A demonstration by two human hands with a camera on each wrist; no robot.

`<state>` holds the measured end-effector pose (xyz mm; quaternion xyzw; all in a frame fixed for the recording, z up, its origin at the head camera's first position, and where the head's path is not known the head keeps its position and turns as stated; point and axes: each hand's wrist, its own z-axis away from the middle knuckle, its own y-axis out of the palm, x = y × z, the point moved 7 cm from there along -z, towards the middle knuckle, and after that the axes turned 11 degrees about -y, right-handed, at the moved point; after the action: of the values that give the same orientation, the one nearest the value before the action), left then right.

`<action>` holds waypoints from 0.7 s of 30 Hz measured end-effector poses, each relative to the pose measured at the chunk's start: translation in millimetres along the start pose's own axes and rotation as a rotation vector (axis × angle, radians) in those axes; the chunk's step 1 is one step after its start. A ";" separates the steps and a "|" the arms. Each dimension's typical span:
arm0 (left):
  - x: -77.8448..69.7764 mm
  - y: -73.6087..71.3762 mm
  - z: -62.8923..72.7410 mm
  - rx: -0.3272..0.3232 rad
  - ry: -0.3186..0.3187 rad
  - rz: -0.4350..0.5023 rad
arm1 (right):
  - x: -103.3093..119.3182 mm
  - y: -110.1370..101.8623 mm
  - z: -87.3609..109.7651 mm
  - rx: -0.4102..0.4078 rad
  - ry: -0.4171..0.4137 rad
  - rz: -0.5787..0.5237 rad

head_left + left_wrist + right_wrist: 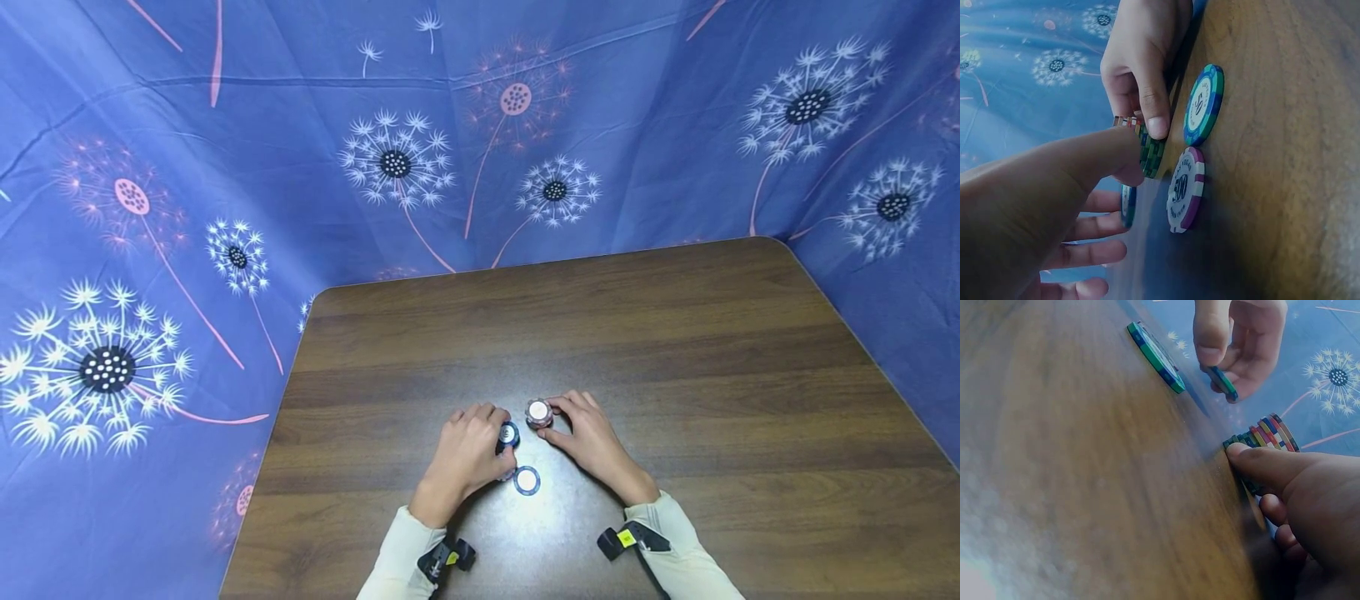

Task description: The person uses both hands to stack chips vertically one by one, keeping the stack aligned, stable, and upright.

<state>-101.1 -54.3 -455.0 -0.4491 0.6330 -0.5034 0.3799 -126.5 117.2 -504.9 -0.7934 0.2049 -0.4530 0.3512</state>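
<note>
Grips a chip stack (pixel 538 413) in the right hand (pixel 594 439) with thumb and fingers curled round, standing upright along its long axis on the worktop (pixel 570 333). Pinches a blue chip (pixel 508 433), face up and raised just beside the stack, in the left hand (pixel 468 450), with other fingers loosely apart. Has a blue-edged 50 chip (pixel 1204 105) and purple-edged 500 chip (pixel 1186 190) lying flat nearby.

Glare on the table (pixel 660 392); wrist views dim, hazy
</note>
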 end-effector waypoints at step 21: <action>-0.7 -23.0 -11.2 0.026 0.000 0.150 | -0.9 0.6 0.5 0.009 0.005 0.002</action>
<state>-107.0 -52.4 -430.2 -0.3955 0.6582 -0.4815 0.4225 -126.4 117.5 -506.0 -0.7904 0.2045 -0.4556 0.3547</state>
